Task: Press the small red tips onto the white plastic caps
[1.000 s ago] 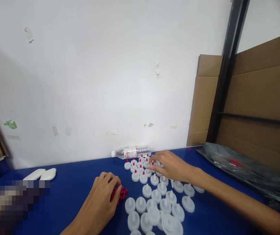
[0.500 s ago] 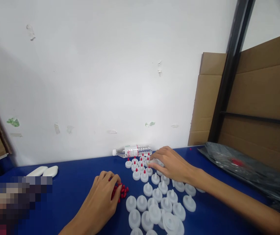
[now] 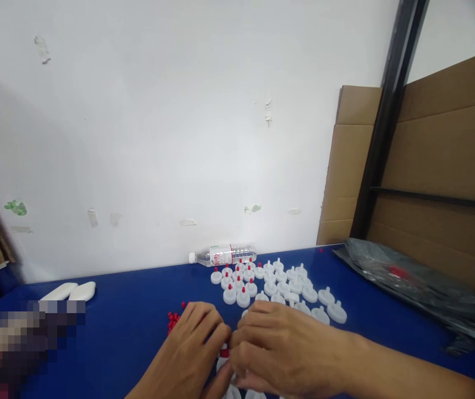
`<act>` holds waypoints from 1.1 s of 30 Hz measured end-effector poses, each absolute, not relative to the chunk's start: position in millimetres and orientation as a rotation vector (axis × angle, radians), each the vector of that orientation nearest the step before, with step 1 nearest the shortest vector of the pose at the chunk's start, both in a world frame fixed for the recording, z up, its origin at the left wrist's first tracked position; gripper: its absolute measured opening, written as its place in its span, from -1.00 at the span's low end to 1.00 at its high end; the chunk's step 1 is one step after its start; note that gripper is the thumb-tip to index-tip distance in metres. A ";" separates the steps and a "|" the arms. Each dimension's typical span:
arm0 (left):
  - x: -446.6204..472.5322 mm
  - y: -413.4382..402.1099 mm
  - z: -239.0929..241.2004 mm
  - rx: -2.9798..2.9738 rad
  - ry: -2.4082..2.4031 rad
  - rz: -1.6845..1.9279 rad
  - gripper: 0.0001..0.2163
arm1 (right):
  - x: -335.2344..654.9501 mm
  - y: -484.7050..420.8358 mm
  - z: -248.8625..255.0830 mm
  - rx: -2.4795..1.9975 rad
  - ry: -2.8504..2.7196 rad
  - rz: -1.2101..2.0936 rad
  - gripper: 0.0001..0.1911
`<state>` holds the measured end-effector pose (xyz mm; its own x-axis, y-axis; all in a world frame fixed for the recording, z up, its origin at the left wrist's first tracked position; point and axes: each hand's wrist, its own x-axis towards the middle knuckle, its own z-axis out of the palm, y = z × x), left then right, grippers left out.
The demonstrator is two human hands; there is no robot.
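We had our left hand (image 3: 193, 346) and right hand (image 3: 282, 349) half-curled about a red plastic cap (image 3: 224, 353) at six o'clock, whether gripped we couldn't tell, and probably needed straight, steady alignment, round white plastic nozzle lids (image 3: 270, 289) standing toward one o'clock.

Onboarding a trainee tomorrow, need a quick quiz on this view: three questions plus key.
1. True or false: the bottle lies on its side.
2. Red tips sit on: A) all the white caps in view, B) some of them, C) none.
3. Fill in: the pile of loose red tips is nearer the person's ____ hand.

Key: 1. True. 2. B; others show bare spouts. 3. The left hand.
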<state>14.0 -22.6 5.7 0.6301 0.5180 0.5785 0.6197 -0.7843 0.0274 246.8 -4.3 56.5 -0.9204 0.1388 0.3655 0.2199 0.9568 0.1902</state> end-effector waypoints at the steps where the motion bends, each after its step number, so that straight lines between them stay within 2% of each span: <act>1: 14.0 -21.7 1.5 -2.656 -0.907 -0.882 -0.91 | 246.7 -5.9 57.1 -0.261 -2.751 -0.341 -0.84; 5: 16.0 -20.6 -1.7 -2.706 -0.956 -0.913 -0.70 | 248.7 -4.2 58.6 -0.265 -2.756 -0.332 -0.87; 8: 21.1 -25.6 10.0 -2.905 -1.128 -0.969 -0.64 | 251.1 0.7 59.9 -0.228 -2.762 -0.367 -0.91; 12: 17.2 -29.0 25.6 -2.899 -1.490 -1.245 -0.56 | 258.9 15.1 64.4 -0.206 -2.680 -0.581 -0.77; 15: 2.0 -20.9 31.0 -2.621 -1.601 -1.387 -0.54 | 269.5 35.7 68.2 -0.485 -2.690 -0.366 -0.76; 17: -8.8 -11.7 31.7 -2.512 -1.592 -1.255 -0.57 | 277.2 51.0 68.5 -0.662 -2.635 -0.310 -0.84; 23: -21.2 10.3 15.9 -2.438 -1.767 -0.836 -0.71 | 293.6 82.4 58.4 -0.857 -2.672 -0.223 -0.49; 33: -21.2 14.2 6.3 -2.454 -1.792 -0.714 -0.71 | 293.2 83.0 54.7 -0.887 -2.751 -0.159 -0.42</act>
